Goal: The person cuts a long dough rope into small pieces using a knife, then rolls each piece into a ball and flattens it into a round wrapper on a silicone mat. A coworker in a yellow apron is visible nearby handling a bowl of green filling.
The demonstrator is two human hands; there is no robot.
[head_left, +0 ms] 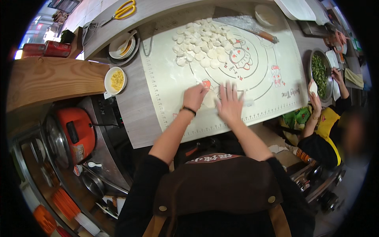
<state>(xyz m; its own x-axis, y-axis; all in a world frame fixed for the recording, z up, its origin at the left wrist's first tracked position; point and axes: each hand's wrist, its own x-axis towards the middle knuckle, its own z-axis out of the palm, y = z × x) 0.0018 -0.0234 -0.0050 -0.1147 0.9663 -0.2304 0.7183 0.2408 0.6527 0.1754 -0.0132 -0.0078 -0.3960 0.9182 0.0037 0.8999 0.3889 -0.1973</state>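
My left hand (193, 98) is closed, with its fingers pinching the edge of a pale round dough wrapper (209, 99) on the printed kneading mat (166, 79). Just to the right, my right hand (230, 106) lies flat with fingers stretched out, slightly blurred by motion. Under its palm is a pale stick, apparently a rolling pin (248, 103), mostly hidden by the hand. Many small floured dough pieces (203, 41) are spread over the far part of the mat.
A cleaver (252, 29) with a wooden handle and a white bowl (266, 15) sit at the mat's far edge. Left are stacked plates (122, 45), a cup of yellow bits (116, 80) and a red cooker (75, 132). At right, a co-worker holds a wrapper beside a bowl of chopped greens (319, 73).
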